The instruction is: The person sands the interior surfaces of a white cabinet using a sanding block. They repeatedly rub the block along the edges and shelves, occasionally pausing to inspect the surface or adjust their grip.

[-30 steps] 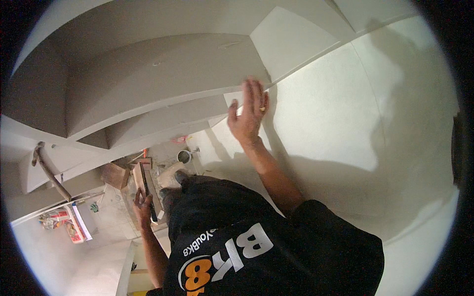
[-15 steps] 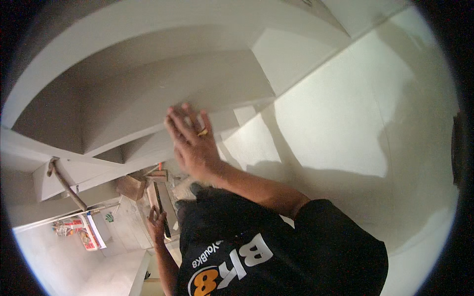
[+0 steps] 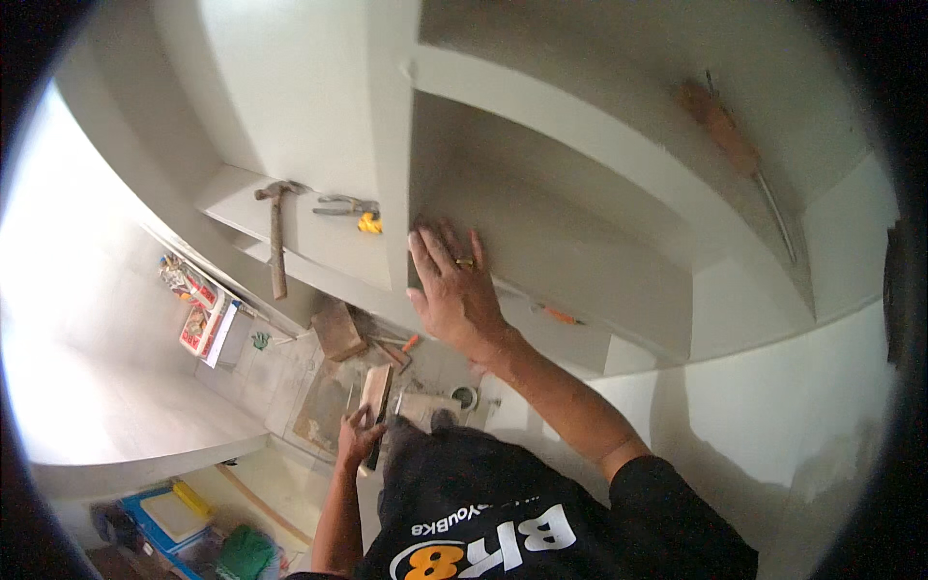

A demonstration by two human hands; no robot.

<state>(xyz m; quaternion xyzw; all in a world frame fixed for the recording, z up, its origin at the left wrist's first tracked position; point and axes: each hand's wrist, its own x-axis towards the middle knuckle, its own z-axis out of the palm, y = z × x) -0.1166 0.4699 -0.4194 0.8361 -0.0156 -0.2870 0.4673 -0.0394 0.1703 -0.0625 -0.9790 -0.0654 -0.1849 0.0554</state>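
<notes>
My right hand (image 3: 456, 300), a ring on one finger, is held up with its fingers stretched out. It rests at the inner left corner of a grey shelf compartment (image 3: 551, 217), near the upright divider (image 3: 391, 155). Lower down, my left hand (image 3: 360, 435) is wrapped round a flat wooden board with a black edge (image 3: 377, 391). Past the divider, a claw hammer (image 3: 278, 232) lies with its handle jutting over the shelf edge. Beside it are grey pliers (image 3: 345, 206) and a small yellow thing (image 3: 369, 223) of unclear kind.
A screwdriver-like tool (image 3: 739, 159) with an orange handle lies on the upper right shelf. On the floor below are a wooden box (image 3: 336, 332), an orange-ended tool (image 3: 406, 350) and a round container (image 3: 465, 396). A blue-and-white box (image 3: 166, 522) stands at lower left.
My view has swung left, bringing the hammer, pliers and more floor into sight. My right hand has shifted along the shelf to the divider. My left hand still holds the board.
</notes>
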